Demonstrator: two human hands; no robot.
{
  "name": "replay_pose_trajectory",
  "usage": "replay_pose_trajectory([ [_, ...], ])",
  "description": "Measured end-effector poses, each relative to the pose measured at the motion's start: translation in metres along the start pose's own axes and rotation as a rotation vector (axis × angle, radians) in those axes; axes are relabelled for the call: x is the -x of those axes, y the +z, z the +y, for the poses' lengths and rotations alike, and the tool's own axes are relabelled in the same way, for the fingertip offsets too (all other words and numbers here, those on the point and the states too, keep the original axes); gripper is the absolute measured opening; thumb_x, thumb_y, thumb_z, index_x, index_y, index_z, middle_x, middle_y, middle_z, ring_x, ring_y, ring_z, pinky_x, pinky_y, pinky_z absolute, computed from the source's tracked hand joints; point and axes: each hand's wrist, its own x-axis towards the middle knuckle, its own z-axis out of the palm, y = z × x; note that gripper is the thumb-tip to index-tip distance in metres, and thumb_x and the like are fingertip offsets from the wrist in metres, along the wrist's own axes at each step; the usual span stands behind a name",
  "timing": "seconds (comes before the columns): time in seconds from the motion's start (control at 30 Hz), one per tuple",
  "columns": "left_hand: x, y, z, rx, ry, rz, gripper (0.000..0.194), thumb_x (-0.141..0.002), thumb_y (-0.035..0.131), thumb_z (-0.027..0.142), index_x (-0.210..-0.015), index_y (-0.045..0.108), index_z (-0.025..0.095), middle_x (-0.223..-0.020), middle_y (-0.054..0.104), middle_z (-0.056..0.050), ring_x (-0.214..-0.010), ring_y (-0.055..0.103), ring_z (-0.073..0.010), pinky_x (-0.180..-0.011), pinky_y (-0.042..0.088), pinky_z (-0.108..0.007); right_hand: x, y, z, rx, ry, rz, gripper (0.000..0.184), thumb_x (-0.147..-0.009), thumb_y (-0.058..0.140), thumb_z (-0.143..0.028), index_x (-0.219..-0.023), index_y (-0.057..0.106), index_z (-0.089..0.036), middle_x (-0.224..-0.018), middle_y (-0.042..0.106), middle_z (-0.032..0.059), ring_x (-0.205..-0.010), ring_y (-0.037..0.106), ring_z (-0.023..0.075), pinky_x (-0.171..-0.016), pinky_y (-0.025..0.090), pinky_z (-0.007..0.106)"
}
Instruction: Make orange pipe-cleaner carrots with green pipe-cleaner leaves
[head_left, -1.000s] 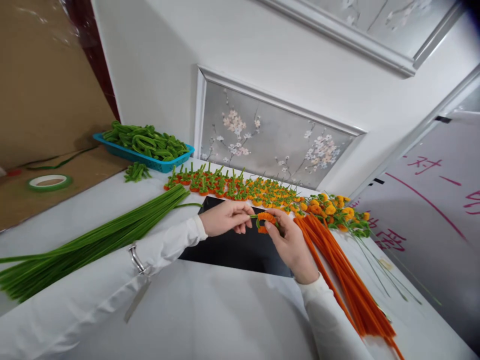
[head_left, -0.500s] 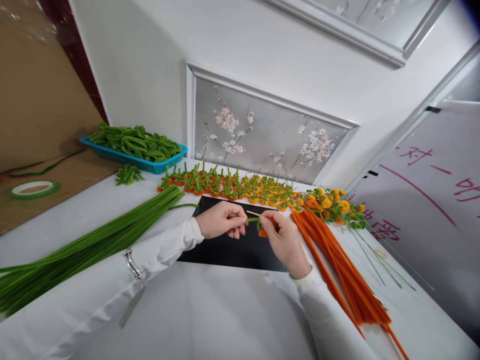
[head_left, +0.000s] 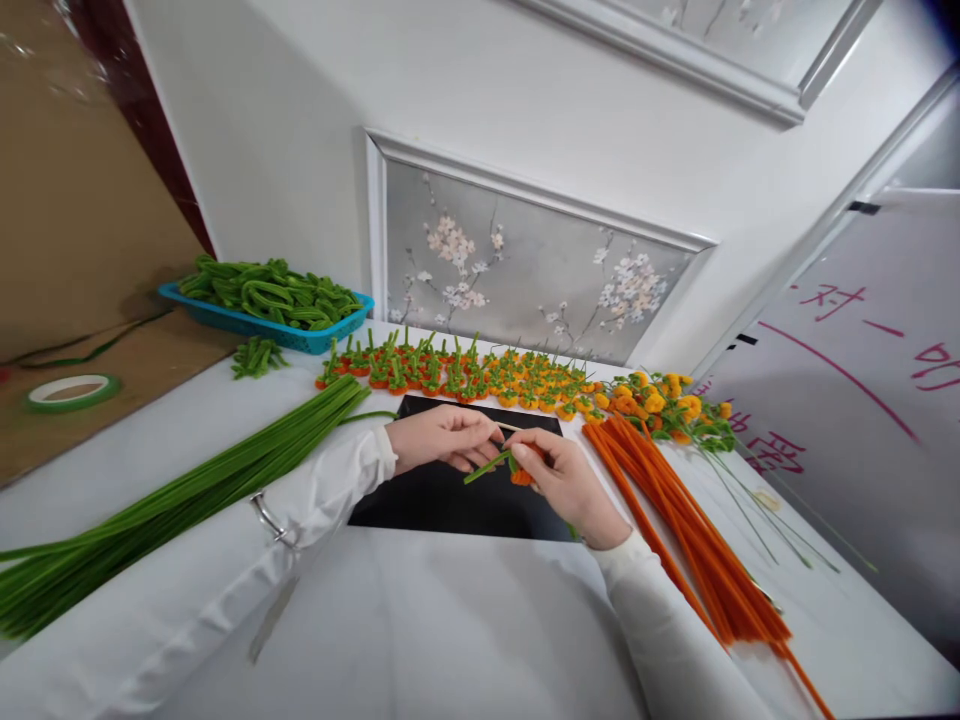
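Over a black mat [head_left: 450, 510], my right hand [head_left: 574, 485] pinches a small orange pipe-cleaner flower [head_left: 523, 474]. A fuzzy green stem [head_left: 486, 467] sticks out from it to the lower left. My left hand [head_left: 450, 438] is just left of the flower, its fingers stretched out and a little apart. The fingertips are close to the stem; whether they touch it I cannot tell. A thin pale stick [head_left: 511, 427] shows between the hands, partly hidden by the fingers. Right of my right hand lies a bundle of orange pipe cleaners [head_left: 690, 530].
Green pipe cleaners [head_left: 225, 480] lie under my left forearm. Rows of orange and yellow flower heads [head_left: 457, 375] line the back. A blue tray [head_left: 300, 335] of green loops, short green pieces [head_left: 256, 357], green tape [head_left: 73, 392] and finished flowers [head_left: 667, 405] surround the work.
The left fingers have let go of the green stem and spread. The stem now tilts down to the left, with the flower still in the right hand.
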Motion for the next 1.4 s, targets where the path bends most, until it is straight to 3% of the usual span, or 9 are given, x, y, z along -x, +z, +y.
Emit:
replay_pose_trajectory([
  [0.17, -0.004, 0.007, -0.007, -0.019, 0.011, 0.0, 0.038, -0.067, 0.074, 0.029, -0.096, 0.056, 0.014, -0.069, 0.067, -0.002, -0.06, 0.066, -0.0137, -0.037, 0.03, -0.013, 0.001, 0.006, 0.0, 0.003, -0.028, -0.085, 0.026, -0.087, 0.047, -0.037, -0.099, 0.061, -0.018, -0.077, 0.063, 0.0021, -0.057, 0.056, 0.0106, -0.048, 0.045, 0.02],
  [0.3, -0.004, 0.007, -0.014, 0.067, -0.036, 0.051, 0.039, -0.067, 0.074, 0.03, -0.098, 0.057, 0.015, -0.066, 0.067, 0.0, -0.06, 0.067, -0.0131, -0.05, 0.046, -0.017, 0.004, -0.009, 0.0, 0.07, -0.026, -0.135, 0.029, -0.086, 0.048, -0.034, -0.11, 0.055, -0.019, -0.072, 0.061, -0.0006, -0.048, 0.049, 0.0082, -0.046, 0.041, 0.02],
  [0.37, -0.003, 0.005, -0.014, 0.068, -0.062, 0.073, 0.039, -0.068, 0.073, 0.033, -0.099, 0.058, 0.014, -0.066, 0.067, -0.001, -0.056, 0.065, -0.0112, -0.052, 0.048, -0.019, 0.005, -0.017, -0.001, 0.215, -0.074, -0.131, 0.022, -0.086, 0.049, -0.033, -0.096, 0.061, -0.018, -0.065, 0.06, -0.0012, -0.052, 0.05, 0.0098, -0.05, 0.04, 0.021],
  [0.5, -0.001, 0.008, -0.01, 0.021, -0.107, 0.048, 0.038, -0.072, 0.068, 0.04, -0.097, 0.062, 0.012, -0.059, 0.062, 0.002, -0.045, 0.056, -0.0056, -0.046, 0.042, -0.015, 0.005, -0.024, -0.004, 0.469, -0.15, -0.033, 0.031, -0.089, 0.043, -0.033, -0.07, 0.062, -0.019, -0.059, 0.058, -0.0001, -0.053, 0.049, 0.0115, -0.049, 0.034, 0.022],
  [0.9, -0.006, 0.013, -0.015, 0.185, 0.024, 0.102, 0.047, -0.075, 0.067, 0.036, -0.112, 0.056, 0.009, -0.054, 0.057, 0.003, -0.04, 0.044, -0.0026, -0.037, 0.029, -0.013, 0.003, -0.033, -0.003, 0.541, -0.079, 0.368, 0.032, -0.088, 0.044, -0.039, -0.066, 0.056, -0.019, -0.055, 0.051, -0.0018, -0.05, 0.045, 0.0113, -0.051, 0.032, 0.022],
  [1.0, -0.004, 0.014, -0.011, 0.195, -0.002, 0.066, 0.046, -0.079, 0.062, 0.041, -0.114, 0.055, 0.013, -0.066, 0.063, -0.002, -0.047, 0.055, -0.0057, -0.04, 0.036, -0.013, 0.004, -0.033, -0.002, 0.501, -0.078, 0.328, 0.033, -0.087, 0.045, -0.04, -0.065, 0.056, -0.018, -0.054, 0.05, -0.0026, -0.049, 0.043, 0.01, -0.05, 0.031, 0.022],
  [1.17, -0.003, 0.013, -0.003, 0.234, -0.044, 0.088, 0.05, -0.082, 0.052, 0.053, -0.117, 0.051, 0.018, -0.116, 0.058, -0.016, -0.083, 0.068, -0.0206, -0.052, 0.049, -0.02, 0.003, -0.027, -0.001, 0.495, -0.056, 0.279, 0.035, -0.087, 0.046, -0.042, -0.062, 0.056, -0.018, -0.05, 0.043, -0.0042, -0.046, 0.036, 0.0086, -0.046, 0.027, 0.021],
  [1.27, -0.004, 0.015, -0.002, 0.046, 0.042, 0.151, 0.054, -0.075, 0.064, 0.042, -0.12, 0.047, 0.018, -0.115, 0.058, -0.016, -0.083, 0.067, -0.0211, -0.047, 0.046, -0.018, 0.003, -0.022, -0.003, 0.498, -0.049, 0.3, 0.036, -0.087, 0.046, -0.041, -0.061, 0.055, -0.018, -0.048, 0.038, -0.0049, -0.045, 0.034, 0.0087, -0.044, 0.024, 0.022],
  [1.4, -0.005, 0.025, -0.004, -0.125, 0.155, 0.205, 0.048, -0.068, 0.07, 0.024, -0.111, 0.053, 0.013, -0.089, 0.065, -0.006, -0.065, 0.065, -0.0137, -0.056, 0.05, -0.023, 0.004, -0.018, -0.003, 0.496, -0.049, 0.285, 0.035, -0.087, 0.045, -0.039, -0.062, 0.056, -0.018, -0.049, 0.04, -0.005, -0.045, 0.036, 0.0088, -0.044, 0.025, 0.021],
])
